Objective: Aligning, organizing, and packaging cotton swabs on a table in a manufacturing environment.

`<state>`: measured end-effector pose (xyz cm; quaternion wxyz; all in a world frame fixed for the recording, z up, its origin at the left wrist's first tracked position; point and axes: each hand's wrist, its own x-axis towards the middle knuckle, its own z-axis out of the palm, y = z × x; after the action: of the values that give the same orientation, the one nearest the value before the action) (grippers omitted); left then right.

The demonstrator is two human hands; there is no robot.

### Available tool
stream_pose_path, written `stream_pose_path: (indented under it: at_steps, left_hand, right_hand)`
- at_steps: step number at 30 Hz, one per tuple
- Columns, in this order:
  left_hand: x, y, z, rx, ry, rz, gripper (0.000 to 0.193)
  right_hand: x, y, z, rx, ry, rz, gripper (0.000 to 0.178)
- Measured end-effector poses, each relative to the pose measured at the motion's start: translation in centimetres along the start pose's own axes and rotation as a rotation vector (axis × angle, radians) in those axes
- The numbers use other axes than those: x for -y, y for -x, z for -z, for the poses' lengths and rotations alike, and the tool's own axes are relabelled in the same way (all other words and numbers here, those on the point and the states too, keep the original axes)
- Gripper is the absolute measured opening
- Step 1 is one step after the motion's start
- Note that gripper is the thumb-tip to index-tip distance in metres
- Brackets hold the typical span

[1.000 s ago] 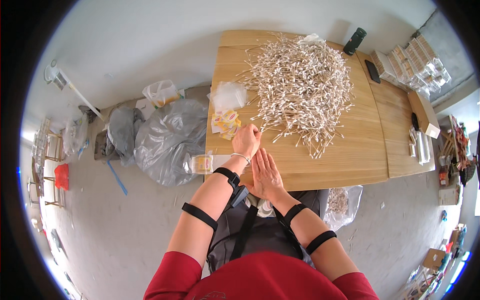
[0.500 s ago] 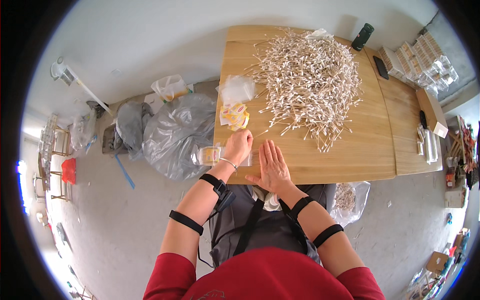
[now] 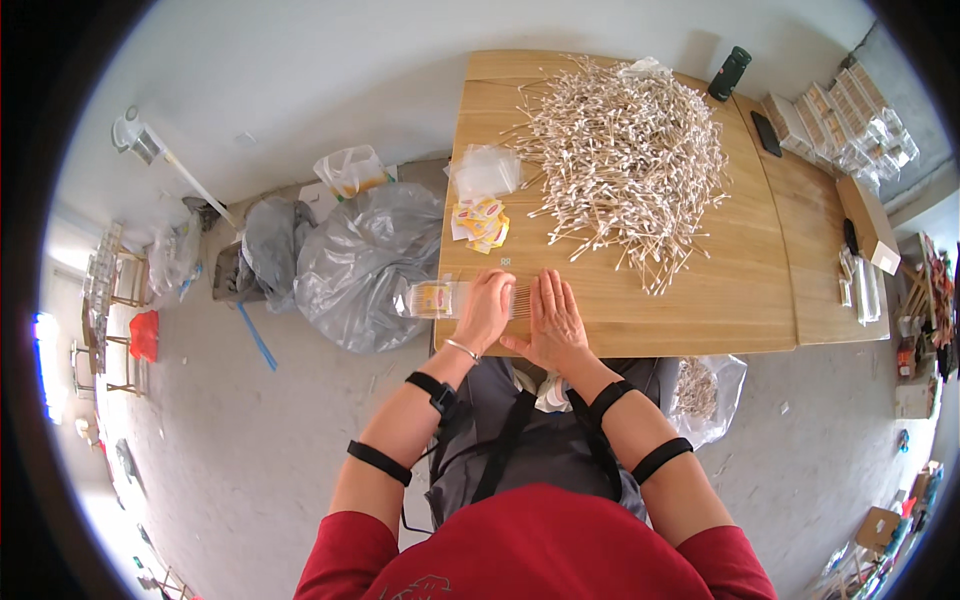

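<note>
My left hand (image 3: 486,310) is curled over a clear plastic bag (image 3: 456,298) at the table's near left edge. A yellow label card (image 3: 432,298) shows inside the bag's left end, which reaches past the table edge. Between my hands lies a row of thin cotton swabs (image 3: 521,301), their far ends hidden under the left hand. My right hand (image 3: 556,322) rests with straight fingers held together beside the swabs' right ends, gripping nothing.
A large heap of loose cotton swabs (image 3: 630,165) covers the table's middle. Yellow label cards (image 3: 482,224) and clear bags (image 3: 487,172) lie at its left. Behind stand a dark bottle (image 3: 729,74) and packed boxes (image 3: 840,115). A big grey plastic sack (image 3: 370,270) sits left of the table.
My left hand has drawn back slightly toward me, and the bag lies straighter. The right hand stays flat by the swab ends. The whole view has shifted a little.
</note>
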<state>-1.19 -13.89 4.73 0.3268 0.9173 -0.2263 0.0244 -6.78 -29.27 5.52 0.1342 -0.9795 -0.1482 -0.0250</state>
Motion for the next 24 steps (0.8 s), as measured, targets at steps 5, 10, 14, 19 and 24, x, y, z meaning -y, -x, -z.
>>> stream_pose_path:
  at_steps: [5, 10, 14, 19, 24]
  left_hand:
    - [-1.4, 2.0, -2.7, -0.271, 0.9, 0.282, 0.047]
    - [-1.4, 1.8, -2.8, -0.238, 1.005, 0.256, 0.059]
    - [-1.0, 1.6, -2.9, -0.226, 1.071, 0.271, 0.062]
    - [-0.2, 1.4, -3.0, -0.244, 1.166, 0.323, 0.06]
    - [0.4, 0.4, -1.1, -0.26, 1.052, 0.304, 0.058]
  right_hand:
    - [-0.1, -0.1, -0.6, 0.015, 0.029, -0.031, 0.103]
    - [0.8, 0.1, -1.1, 0.067, -0.001, -0.052, 0.094]
    - [1.2, 0.2, -1.3, 0.065, 0.007, -0.059, 0.089]
    - [2.0, 0.0, -0.9, 0.115, -0.046, -0.055, 0.086]
    - [3.4, -2.0, -2.1, 0.059, -0.073, -0.113, 0.083]
